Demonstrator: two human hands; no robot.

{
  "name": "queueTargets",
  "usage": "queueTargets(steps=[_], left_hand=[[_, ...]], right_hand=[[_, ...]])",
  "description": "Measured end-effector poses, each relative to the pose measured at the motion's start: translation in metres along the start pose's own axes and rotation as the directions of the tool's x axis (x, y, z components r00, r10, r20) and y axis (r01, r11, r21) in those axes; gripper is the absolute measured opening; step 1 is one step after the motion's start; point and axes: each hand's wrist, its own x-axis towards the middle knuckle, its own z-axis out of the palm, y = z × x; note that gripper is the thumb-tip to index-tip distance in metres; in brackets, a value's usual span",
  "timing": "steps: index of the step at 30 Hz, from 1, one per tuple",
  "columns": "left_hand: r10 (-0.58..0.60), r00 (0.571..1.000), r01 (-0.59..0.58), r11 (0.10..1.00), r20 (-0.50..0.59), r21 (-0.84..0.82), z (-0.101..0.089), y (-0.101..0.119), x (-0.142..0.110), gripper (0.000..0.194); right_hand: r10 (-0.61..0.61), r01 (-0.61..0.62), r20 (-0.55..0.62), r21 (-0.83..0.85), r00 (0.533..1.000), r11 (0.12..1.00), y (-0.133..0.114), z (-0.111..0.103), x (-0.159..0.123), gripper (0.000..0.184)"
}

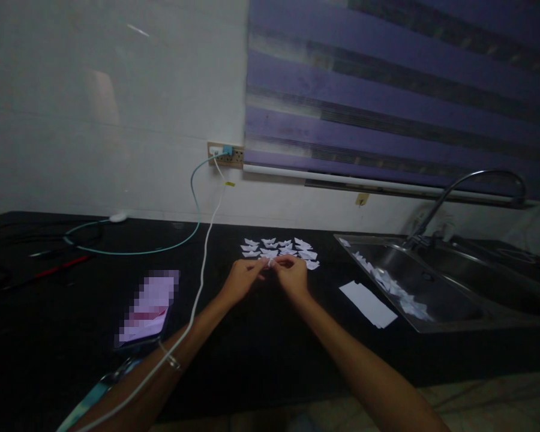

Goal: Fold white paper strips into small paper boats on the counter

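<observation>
Above the black countertop (261, 354), my left hand (243, 279) and my right hand (292, 276) meet with their fingertips pinched together. Between them is a small piece of folded white paper (270, 262), mostly covered by the fingers. Just beyond the hands, several small folded paper boats (303, 245) stand in loose rows. The fingers hide part of the nearest row. To the right of my right forearm lies a small stack of blank white paper strips (368, 304).
A steel sink (414, 324) with a curved faucet (472, 174) is at right, white paper pieces (393, 287) along its near-left side. A phone (148, 309) lies left. A white cable (203, 264) from the wall socket (238, 157) crosses my left forearm; a teal cable (135, 252) loops behind.
</observation>
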Motion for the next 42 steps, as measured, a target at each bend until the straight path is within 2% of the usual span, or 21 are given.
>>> queueTargets(steps=[4,6,8,9,11,13,15,17,20,23,25,27,28,29,30,32,34,36,38,42], left_hand=[[-0.002,1.0,0.005,0.99,0.023,-0.139,-0.001,0.004,0.003,0.042],[0.005,1.0,-0.004,0.992,0.008,-0.124,-0.003,0.004,0.004,0.041],[0.005,1.0,-0.006,0.997,-0.013,-0.083,-0.006,0.003,0.005,0.039],[0.011,1.0,-0.012,0.998,-0.017,-0.069,-0.008,0.002,0.006,0.039],[0.002,0.999,-0.004,0.998,-0.04,-0.055,-0.012,-0.001,0.006,0.039],[-0.009,0.999,0.007,0.998,-0.039,-0.056,-0.014,-0.003,0.007,0.042],[-0.025,1.0,0.024,0.997,-0.013,-0.068,-0.013,-0.004,0.007,0.046],[-0.038,0.999,0.04,0.995,0.027,-0.091,-0.011,-0.006,0.007,0.051],[-0.042,0.994,0.053,0.993,0.099,-0.109,-0.008,-0.009,0.006,0.055],[-0.055,0.986,0.066,0.995,0.155,-0.07,-0.008,-0.011,0.005,0.055],[-0.052,0.983,0.058,0.998,0.177,-0.027,-0.008,-0.01,0.004,0.053],[-0.019,0.98,0.016,1.0,0.2,0.017,-0.008,-0.009,0.002,0.049],[0.002,0.977,-0.01,0.999,0.215,0.037,-0.008,-0.009,0.001,0.046],[0.019,0.973,-0.033,0.998,0.232,0.056,-0.008,-0.008,0.0,0.044],[0.029,0.968,-0.049,0.996,0.249,0.072,-0.007,-0.008,0.0,0.043],[0.035,0.96,-0.064,0.993,0.279,0.096,-0.006,-0.007,-0.002,0.042],[0.048,0.953,-0.085,0.99,0.301,0.11,-0.006,-0.006,-0.003,0.043],[0.081,0.946,-0.122,0.986,0.315,0.115,-0.006,-0.005,-0.004,0.042],[0.103,0.94,-0.149,0.982,0.325,0.119,-0.006,-0.004,-0.004,0.042],[0.118,0.942,-0.16,0.981,0.313,0.113,-0.007,-0.005,-0.004,0.04]], right_hand=[[0.053,-0.05,-0.02,0.113,0.998,0.992,0.001,0.0,0.007,0.016],[0.119,-0.103,-0.058,0.216,0.991,0.971,0.003,-0.005,0.017,0.019],[0.196,-0.139,-0.116,0.38,0.974,0.915,0.004,-0.02,0.033,0.021],[0.244,-0.133,-0.179,0.476,0.953,0.869,0.004,-0.032,0.042,0.022],[0.353,-0.071,-0.321,0.644,0.879,0.762,0.002,-0.065,0.06,0.019],[0.374,-0.014,-0.41,0.659,0.832,0.752,0.001,-0.104,0.073,0.012],[0.376,0.033,-0.463,0.664,0.803,0.747,0.002,-0.14,0.078,0.015],[0.353,0.093,-0.513,0.657,0.783,0.748,0.007,-0.164,0.078,0.021],[0.228,0.161,-0.555,0.564,0.8,0.81,0.015,-0.174,0.074,0.03],[0.184,0.118,-0.471,0.542,0.863,0.832,0.014,-0.164,0.071,0.029],[0.163,0.001,-0.35,0.425,0.923,0.905,0.005,-0.161,0.067,0.03],[0.123,-0.11,-0.188,0.081,0.974,0.991,-0.006,-0.166,0.058,0.038],[0.096,-0.108,-0.085,-0.16,0.992,0.981,-0.011,-0.173,0.052,0.039],[0.071,-0.064,0.001,-0.407,0.997,0.911,-0.014,-0.181,0.045,0.037],[0.061,-0.006,0.071,-0.599,0.996,0.8,-0.017,-0.19,0.038,0.036],[0.129,0.061,0.164,-0.815,0.978,0.577,-0.016,-0.21,0.025,0.038],[0.231,0.092,0.209,-0.898,0.95,0.43,-0.01,-0.227,0.014,0.04],[0.282,0.092,0.202,-0.929,0.938,0.359,-0.003,-0.239,0.008,0.04],[0.294,0.099,0.211,-0.93,0.932,0.354,0.002,-0.245,0.006,0.036],[0.313,0.148,0.29,-0.901,0.904,0.408,-0.001,-0.249,0.009,0.026]])
